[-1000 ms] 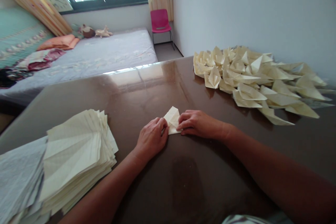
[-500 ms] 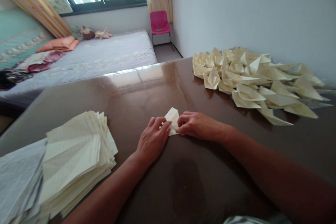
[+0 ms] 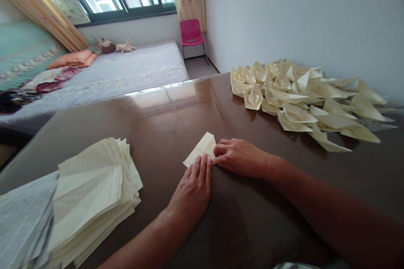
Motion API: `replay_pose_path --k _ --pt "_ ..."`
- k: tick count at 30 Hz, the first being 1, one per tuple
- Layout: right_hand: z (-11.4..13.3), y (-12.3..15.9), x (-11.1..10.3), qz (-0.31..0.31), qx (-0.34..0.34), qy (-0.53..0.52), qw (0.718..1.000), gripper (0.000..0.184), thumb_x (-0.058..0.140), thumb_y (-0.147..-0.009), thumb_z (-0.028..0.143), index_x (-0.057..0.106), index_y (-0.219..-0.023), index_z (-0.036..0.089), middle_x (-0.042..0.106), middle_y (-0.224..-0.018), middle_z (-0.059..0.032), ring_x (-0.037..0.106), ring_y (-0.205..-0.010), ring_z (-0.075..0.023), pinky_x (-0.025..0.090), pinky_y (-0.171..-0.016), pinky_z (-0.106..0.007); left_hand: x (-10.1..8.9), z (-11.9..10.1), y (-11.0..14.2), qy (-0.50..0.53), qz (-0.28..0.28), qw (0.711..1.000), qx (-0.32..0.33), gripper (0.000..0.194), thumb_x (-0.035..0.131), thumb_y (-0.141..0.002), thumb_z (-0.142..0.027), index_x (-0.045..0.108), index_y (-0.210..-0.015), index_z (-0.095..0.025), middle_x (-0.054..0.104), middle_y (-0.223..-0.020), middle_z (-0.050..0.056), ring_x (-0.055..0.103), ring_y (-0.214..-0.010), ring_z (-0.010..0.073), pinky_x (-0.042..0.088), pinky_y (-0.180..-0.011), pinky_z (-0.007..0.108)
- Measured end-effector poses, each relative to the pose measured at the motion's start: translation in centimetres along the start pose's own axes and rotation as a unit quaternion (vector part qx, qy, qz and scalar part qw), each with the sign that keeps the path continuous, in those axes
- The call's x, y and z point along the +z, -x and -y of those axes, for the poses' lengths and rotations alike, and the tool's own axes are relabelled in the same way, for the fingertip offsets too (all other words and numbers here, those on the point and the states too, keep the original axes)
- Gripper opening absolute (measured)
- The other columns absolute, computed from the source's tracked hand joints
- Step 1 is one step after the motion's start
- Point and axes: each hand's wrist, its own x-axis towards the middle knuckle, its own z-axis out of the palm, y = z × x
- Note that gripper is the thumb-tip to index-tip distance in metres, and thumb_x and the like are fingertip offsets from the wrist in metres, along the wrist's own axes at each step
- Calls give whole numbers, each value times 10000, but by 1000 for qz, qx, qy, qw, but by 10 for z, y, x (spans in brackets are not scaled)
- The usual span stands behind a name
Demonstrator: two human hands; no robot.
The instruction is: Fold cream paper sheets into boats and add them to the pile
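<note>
A small, partly folded cream paper (image 3: 202, 148) lies on the dark brown table (image 3: 164, 113) in front of me. My left hand (image 3: 193, 187) lies flat with its fingers stretched out, the fingertips pressing the paper's near edge. My right hand (image 3: 240, 157) has its fingers curled and pinches the paper's right corner against the table.
A stack of flat cream paper sheets (image 3: 91, 195) sits at the near left, partly over grey sheets (image 3: 22, 214). A heap of several folded paper boats (image 3: 299, 96) lies at the far right by the wall. Beyond the table are a bed (image 3: 110, 71) and a pink chair (image 3: 191, 33).
My left hand has slid back toward me and flattened out, uncovering the left part of the paper. The right hand has stayed at the paper's right corner.
</note>
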Motion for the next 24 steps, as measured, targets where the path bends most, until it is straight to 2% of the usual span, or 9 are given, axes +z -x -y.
replay_pose_path --k 3,7,13,18,21,24 --pt "7 5 -3 9 17 13 1000 217 472 -954 271 657 -1054 219 644 -1008 -59 532 -950 -191 412 -750 -309 -2 1 -1 5 22 1000 11 504 366 -869 -83 454 -1357 4 430 -1410 246 463 -1278 350 478 -986 435" --pt "13 13 -9 23 31 11 999 232 515 -928 237 635 -1126 224 638 -1073 -71 536 -999 -203 412 -721 -316 -6 6 -4 22 42 999 11 496 350 -876 -73 463 -1356 -23 420 -1418 242 476 -1274 331 491 -971 433" --pt "18 16 -13 43 52 7 998 205 547 -909 245 672 -1071 238 655 -1066 -63 548 -987 -219 399 -708 -328 -5 11 -5 38 44 998 -1 493 366 -890 -82 440 -1378 -66 434 -1426 213 472 -1283 296 474 -994 402" --pt "23 19 -17 51 68 2 996 228 534 -903 217 666 -1089 225 661 -1057 -76 552 -977 -227 397 -715 -331 -3 11 -4 47 37 998 -7 496 392 -895 -102 426 -1389 -99 450 -1416 204 480 -1269 299 484 -977 401" --pt "18 17 -20 55 68 -21 996 179 532 -894 221 698 -962 226 674 -995 -63 556 -960 -220 397 -735 -331 -4 12 -5 52 34 998 -14 493 411 -888 -96 440 -1380 -129 470 -1399 189 512 -1225 294 515 -932 400" --pt "6 8 -12 16 133 -24 991 179 505 -896 203 683 -895 194 677 -933 -74 552 -934 -220 408 -763 -334 -7 14 -6 55 32 998 -17 484 424 -884 -91 454 -1364 -146 491 -1373 180 535 -1174 290 537 -891 410"
